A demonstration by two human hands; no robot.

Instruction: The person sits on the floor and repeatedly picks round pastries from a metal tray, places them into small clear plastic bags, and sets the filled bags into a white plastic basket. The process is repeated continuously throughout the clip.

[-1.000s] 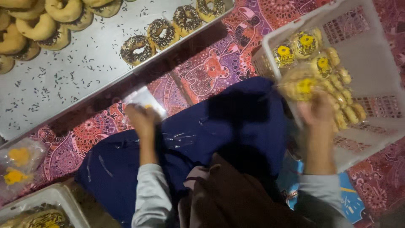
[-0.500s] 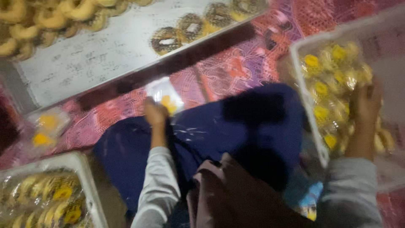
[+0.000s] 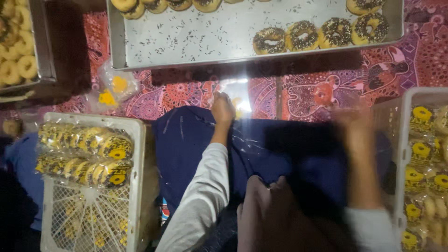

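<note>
Near the middle of the frame, the left hand closes its grip on a clear plastic bag with a yellow label, lying on the dark blue cloth just below the long metal tray of chocolate-sprinkled doughnuts. At right, the blurred right hand hovers beside the white plastic crate of bagged doughnuts; I cannot tell its grip

Dim, warm light; glare on the clear bag; the right hand smeared by motion blur.
</note>
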